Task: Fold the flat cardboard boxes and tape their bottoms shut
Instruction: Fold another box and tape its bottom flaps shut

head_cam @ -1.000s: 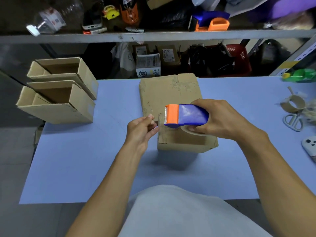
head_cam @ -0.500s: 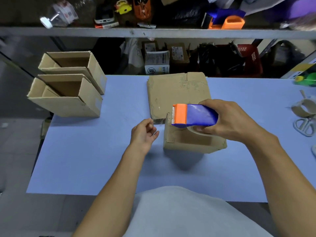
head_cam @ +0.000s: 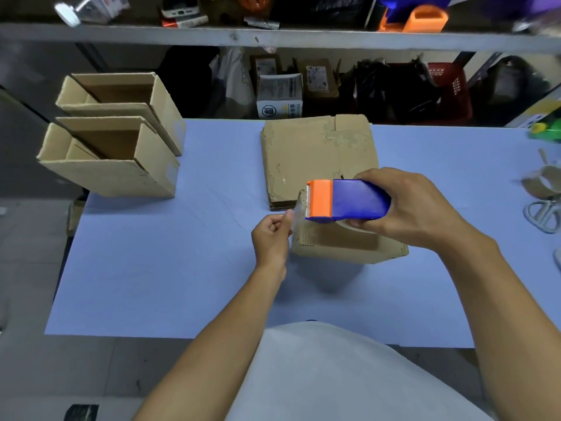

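A folded cardboard box [head_cam: 349,246] stands bottom-up on the blue table [head_cam: 170,268] in front of me. My right hand [head_cam: 416,208] grips a blue and orange tape dispenser [head_cam: 346,200] just above the box. My left hand [head_cam: 271,238] pinches the loose end of clear tape [head_cam: 299,208] that runs from the dispenser's orange head down by the box's left edge. A stack of flat cardboard boxes [head_cam: 318,156] lies behind the box.
Two folded boxes [head_cam: 115,159] sit open side up at the table's far left corner. Scissors [head_cam: 543,214] and an empty tape core [head_cam: 543,183] lie at the right edge. A cluttered metal shelf [head_cam: 273,38] runs behind the table.
My left hand left the box's edge, dropped slightly, then came back up and took hold of the tape end at the dispenser's head. The dispenser stayed over the box.
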